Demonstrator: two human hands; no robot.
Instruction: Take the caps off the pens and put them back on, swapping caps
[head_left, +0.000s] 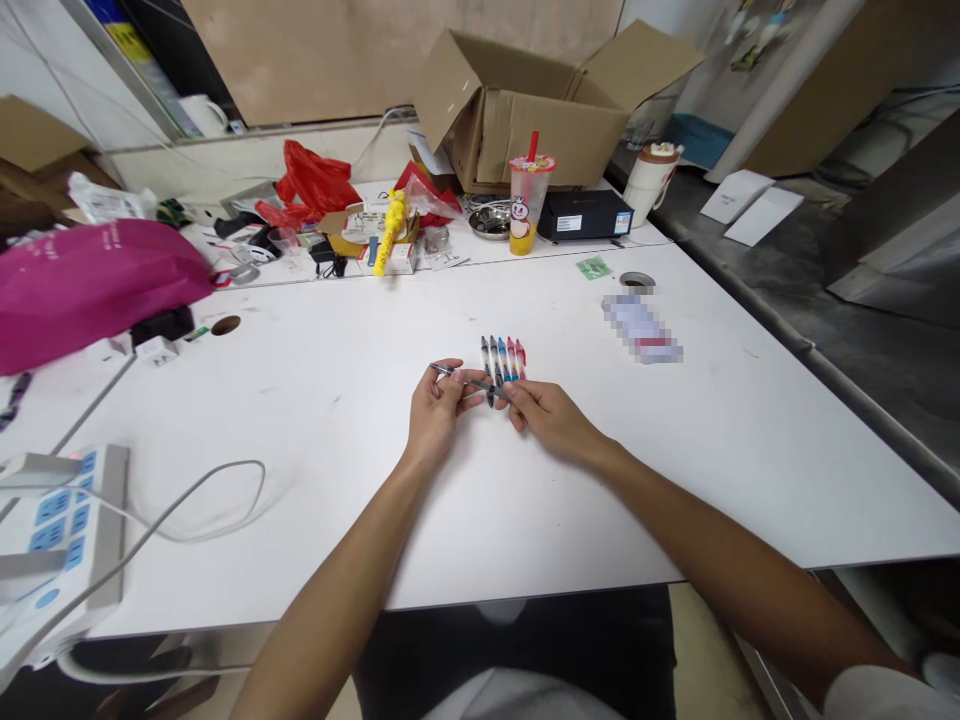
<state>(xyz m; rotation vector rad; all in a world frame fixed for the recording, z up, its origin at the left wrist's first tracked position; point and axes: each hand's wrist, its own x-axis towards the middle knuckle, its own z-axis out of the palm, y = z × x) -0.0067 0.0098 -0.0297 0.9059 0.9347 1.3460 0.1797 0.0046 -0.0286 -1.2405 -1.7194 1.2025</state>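
A thin dark pen (pixel 478 383) is held level between my two hands, just above the white table (pixel 300 400). My left hand (pixel 439 408) pinches its left part between thumb and fingers. At the pen's right end, my right hand (pixel 541 410) has its thumb and fingers closed on it. Right behind the hands, several pens (pixel 502 355) with black, blue and red ends lie side by side in a row. My hands partly cover their near ends.
At the back stand a drink cup (pixel 523 205), a black box (pixel 585 215), an open cardboard box (pixel 544 130) and a white tumbler (pixel 651 185). A tape roll (pixel 637 281) lies right. A magenta bag (pixel 97 280) and a power strip (pixel 79 530) are left.
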